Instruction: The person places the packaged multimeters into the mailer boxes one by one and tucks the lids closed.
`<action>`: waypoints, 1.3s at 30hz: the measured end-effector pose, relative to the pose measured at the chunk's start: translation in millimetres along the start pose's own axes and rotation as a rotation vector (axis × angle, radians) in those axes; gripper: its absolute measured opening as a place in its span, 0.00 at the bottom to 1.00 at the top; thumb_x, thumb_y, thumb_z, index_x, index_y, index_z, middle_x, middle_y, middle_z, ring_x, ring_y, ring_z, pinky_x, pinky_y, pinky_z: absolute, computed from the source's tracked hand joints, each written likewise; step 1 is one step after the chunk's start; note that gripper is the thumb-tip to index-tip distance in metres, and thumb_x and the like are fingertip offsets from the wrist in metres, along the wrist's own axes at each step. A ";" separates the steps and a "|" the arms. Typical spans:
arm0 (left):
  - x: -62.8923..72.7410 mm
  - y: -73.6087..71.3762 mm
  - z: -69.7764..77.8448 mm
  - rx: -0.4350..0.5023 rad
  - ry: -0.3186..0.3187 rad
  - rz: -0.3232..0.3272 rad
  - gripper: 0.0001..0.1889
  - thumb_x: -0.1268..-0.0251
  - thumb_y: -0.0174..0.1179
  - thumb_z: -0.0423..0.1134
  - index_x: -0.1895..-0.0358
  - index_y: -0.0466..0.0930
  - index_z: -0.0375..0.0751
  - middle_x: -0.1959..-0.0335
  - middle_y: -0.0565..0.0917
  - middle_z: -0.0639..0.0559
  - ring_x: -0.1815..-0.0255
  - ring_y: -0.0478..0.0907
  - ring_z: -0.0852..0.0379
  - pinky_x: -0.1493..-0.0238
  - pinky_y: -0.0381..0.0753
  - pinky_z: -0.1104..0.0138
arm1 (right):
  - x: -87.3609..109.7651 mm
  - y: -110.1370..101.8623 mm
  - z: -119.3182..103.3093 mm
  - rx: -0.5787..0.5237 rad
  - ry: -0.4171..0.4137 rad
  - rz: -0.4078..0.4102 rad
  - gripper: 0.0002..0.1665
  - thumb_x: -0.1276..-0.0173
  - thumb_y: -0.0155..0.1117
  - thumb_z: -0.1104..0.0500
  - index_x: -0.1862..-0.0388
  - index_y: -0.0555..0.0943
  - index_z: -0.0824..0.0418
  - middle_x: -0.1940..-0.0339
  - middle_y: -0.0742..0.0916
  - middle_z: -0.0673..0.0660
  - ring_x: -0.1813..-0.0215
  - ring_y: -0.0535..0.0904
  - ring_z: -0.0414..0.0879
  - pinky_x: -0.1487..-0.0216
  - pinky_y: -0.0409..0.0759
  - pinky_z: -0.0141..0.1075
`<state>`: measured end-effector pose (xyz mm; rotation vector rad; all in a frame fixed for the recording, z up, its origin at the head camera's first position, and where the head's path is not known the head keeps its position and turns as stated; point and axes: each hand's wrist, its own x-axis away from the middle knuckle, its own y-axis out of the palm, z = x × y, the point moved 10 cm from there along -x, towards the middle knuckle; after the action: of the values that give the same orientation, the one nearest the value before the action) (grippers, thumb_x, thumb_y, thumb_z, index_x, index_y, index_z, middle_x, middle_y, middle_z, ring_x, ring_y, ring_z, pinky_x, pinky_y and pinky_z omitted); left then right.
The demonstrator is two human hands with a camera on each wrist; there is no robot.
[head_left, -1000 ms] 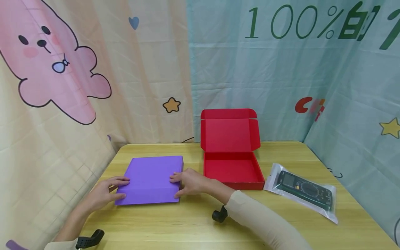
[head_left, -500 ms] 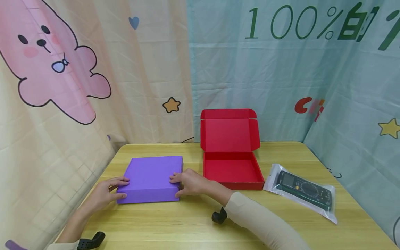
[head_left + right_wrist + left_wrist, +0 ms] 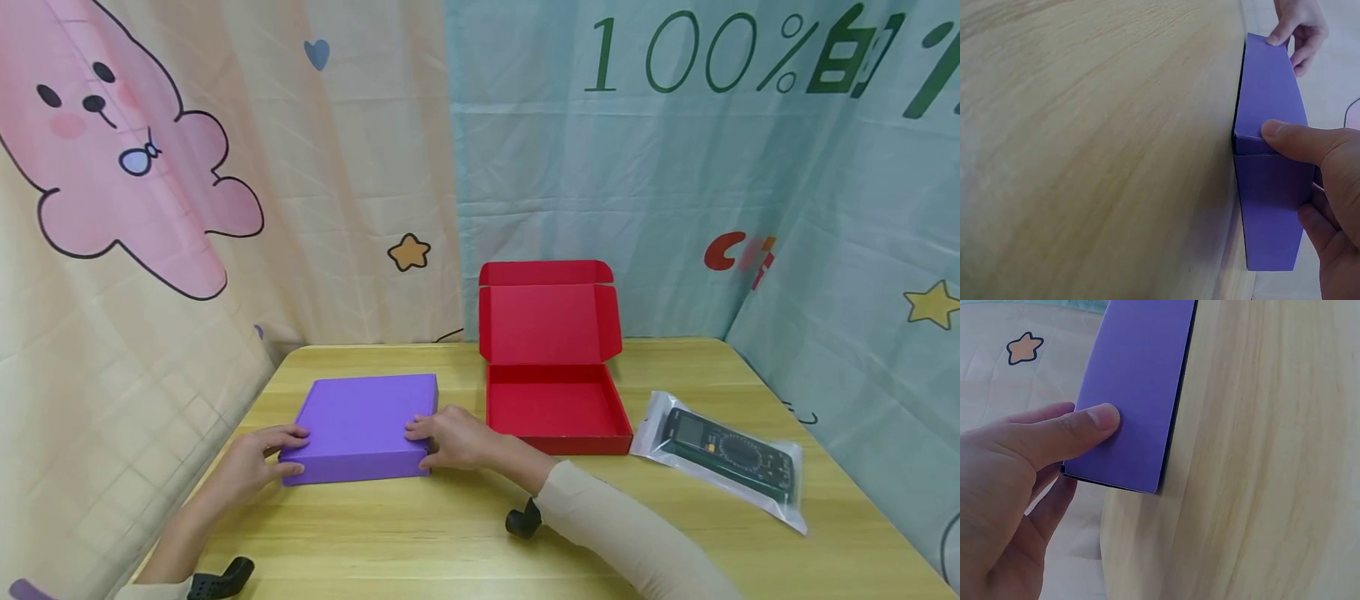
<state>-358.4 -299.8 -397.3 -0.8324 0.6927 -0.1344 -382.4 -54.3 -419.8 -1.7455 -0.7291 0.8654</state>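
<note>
A purple cardboard box (image 3: pixel 367 417) lies on the left half of the table with its lid down and its front flap upright against the front. My left hand (image 3: pixel 251 458) grips its front left corner, thumb on the front face and fingers at the top and side. In the left wrist view the left thumb (image 3: pixel 1100 420) presses the flap near its end. My right hand (image 3: pixel 459 439) holds the front right corner, and in the right wrist view its thumb (image 3: pixel 1291 139) lies on the flap's end with fingers along the side. The inside of the box is hidden.
Right of the purple box stands a red cardboard box (image 3: pixel 555 446) with its lid raised and nothing visible inside. A multimeter (image 3: pixel 727 454) in a clear plastic bag lies farther right. Printed curtains (image 3: pixel 360 183) hang behind the wooden table (image 3: pixel 390 542).
The purple box's front flap has swung inward from a slight outward slope to sit flush with the front. Both hands stay at the corners; the rest shifts only slightly with the head view.
</note>
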 end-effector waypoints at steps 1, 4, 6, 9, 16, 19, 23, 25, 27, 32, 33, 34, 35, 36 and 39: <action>0.0 0.0 0.9 -0.013 0.010 0.003 0.18 0.59 0.80 0.22 0.59 0.90 0.29 0.53 0.88 0.39 0.45 0.81 0.62 0.48 0.73 0.85 | -0.1 -0.2 -0.3 0.012 -0.007 0.008 0.34 0.36 0.80 0.51 0.32 0.82 0.57 0.35 0.83 0.51 0.30 0.73 0.41 0.38 0.74 0.24; -1.1 -1.0 3.7 -0.059 0.035 0.023 0.18 0.61 0.81 0.23 0.60 0.90 0.30 0.55 0.89 0.40 0.49 0.85 0.53 0.49 0.73 0.86 | -0.6 -0.3 -1.2 0.046 -0.024 0.029 0.32 0.35 0.79 0.52 0.33 0.82 0.57 0.36 0.84 0.51 0.31 0.74 0.41 0.40 0.75 0.25; -1.8 -1.2 4.3 -0.072 0.046 0.029 0.18 0.62 0.82 0.23 0.61 0.91 0.30 0.57 0.89 0.39 0.50 0.86 0.51 0.50 0.72 0.86 | -0.6 -0.3 -2.0 0.067 -0.035 0.038 0.31 0.34 0.78 0.52 0.34 0.83 0.56 0.37 0.84 0.51 0.32 0.75 0.42 0.43 0.77 0.25; -2.1 -1.3 4.7 -0.082 0.049 0.035 0.18 0.63 0.82 0.23 0.62 0.91 0.29 0.58 0.90 0.39 0.50 0.85 0.54 0.50 0.71 0.87 | -0.4 0.5 -3.4 0.088 -0.048 0.043 0.29 0.34 0.78 0.52 0.35 0.84 0.56 0.37 0.84 0.52 0.33 0.76 0.42 0.50 0.78 0.22; -3.8 -2.3 6.6 -0.092 0.066 0.037 0.18 0.63 0.82 0.24 0.63 0.91 0.30 0.59 0.89 0.39 0.51 0.86 0.55 0.50 0.70 0.87 | -0.7 0.5 -6.5 0.128 -0.065 0.046 0.28 0.33 0.77 0.51 0.35 0.84 0.55 0.38 0.84 0.52 0.33 0.76 0.41 0.55 0.78 0.21; -4.5 -1.2 7.0 -0.100 0.071 0.022 0.18 0.62 0.81 0.24 0.62 0.91 0.30 0.59 0.89 0.39 0.51 0.86 0.53 0.50 0.70 0.87 | -0.7 0.0 -6.0 0.118 -0.059 0.037 0.28 0.33 0.77 0.52 0.35 0.84 0.55 0.38 0.84 0.52 0.33 0.76 0.42 0.54 0.78 0.21; -5.2 0.6 5.2 -0.097 0.063 0.004 0.17 0.61 0.81 0.24 0.61 0.91 0.29 0.58 0.89 0.39 0.49 0.85 0.54 0.50 0.70 0.87 | -0.9 0.1 -4.3 0.097 -0.045 0.027 0.28 0.33 0.77 0.52 0.35 0.84 0.55 0.38 0.84 0.52 0.33 0.76 0.42 0.56 0.76 0.18; -5.2 1.2 3.8 -0.083 0.064 0.001 0.17 0.61 0.81 0.25 0.62 0.91 0.29 0.59 0.89 0.38 0.50 0.84 0.55 0.50 0.71 0.87 | -0.6 0.6 -4.2 0.087 -0.037 0.023 0.28 0.33 0.77 0.52 0.35 0.84 0.55 0.38 0.84 0.52 0.33 0.76 0.41 0.64 0.73 0.17; -4.0 1.9 1.9 -0.065 0.061 -0.001 0.17 0.61 0.81 0.25 0.62 0.91 0.29 0.59 0.89 0.38 0.49 0.84 0.57 0.50 0.71 0.87 | 0.2 1.6 -5.0 0.077 -0.038 0.020 0.28 0.33 0.77 0.52 0.35 0.83 0.55 0.38 0.84 0.52 0.33 0.75 0.41 0.70 0.72 0.18; -2.2 2.4 0.3 -0.036 0.049 -0.001 0.17 0.61 0.82 0.25 0.62 0.91 0.28 0.59 0.89 0.36 0.50 0.83 0.59 0.50 0.71 0.87 | 0.5 4.7 -4.1 0.019 -0.027 0.009 0.28 0.33 0.77 0.54 0.35 0.83 0.57 0.38 0.84 0.53 0.32 0.74 0.41 0.66 0.73 0.17; -2.8 2.3 0.1 -0.041 0.042 0.000 0.17 0.61 0.82 0.26 0.62 0.91 0.28 0.59 0.89 0.37 0.50 0.84 0.57 0.50 0.71 0.87 | -0.1 4.4 -2.5 0.008 -0.017 0.008 0.28 0.33 0.77 0.54 0.35 0.83 0.57 0.38 0.84 0.53 0.32 0.74 0.41 0.65 0.73 0.17; -3.9 2.0 0.1 -0.049 0.037 -0.002 0.17 0.61 0.82 0.26 0.62 0.91 0.29 0.58 0.89 0.37 0.50 0.84 0.56 0.50 0.71 0.87 | -0.9 3.8 -0.7 0.002 -0.008 0.007 0.29 0.34 0.78 0.55 0.35 0.83 0.57 0.38 0.84 0.53 0.32 0.74 0.41 0.64 0.73 0.17; -5.1 1.9 -0.6 -0.053 0.028 -0.005 0.17 0.60 0.82 0.26 0.62 0.91 0.29 0.58 0.89 0.36 0.50 0.85 0.54 0.50 0.71 0.87 | -1.9 3.0 1.0 -0.005 0.000 0.006 0.29 0.34 0.78 0.55 0.35 0.83 0.57 0.38 0.84 0.53 0.32 0.74 0.41 0.64 0.73 0.17; -6.7 1.8 -1.7 -0.061 0.014 -0.013 0.17 0.59 0.82 0.27 0.61 0.91 0.29 0.57 0.89 0.37 0.50 0.86 0.51 0.50 0.71 0.87 | -3.2 2.0 2.9 -0.007 0.008 0.005 0.29 0.34 0.78 0.55 0.35 0.83 0.57 0.38 0.84 0.52 0.32 0.74 0.40 0.64 0.72 0.18; -12.6 1.0 -7.2 -0.098 -0.033 -0.044 0.17 0.57 0.82 0.30 0.59 0.91 0.31 0.56 0.89 0.39 0.49 0.86 0.44 0.50 0.70 0.87 | -8.9 -1.2 7.8 -0.009 0.017 -0.008 0.28 0.33 0.77 0.55 0.35 0.83 0.56 0.37 0.83 0.52 0.31 0.73 0.40 0.61 0.74 0.21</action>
<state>-372.7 -299.0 -395.0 -0.9420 0.6541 -0.1266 -393.9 -57.1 -418.5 -1.7550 -0.7299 0.8422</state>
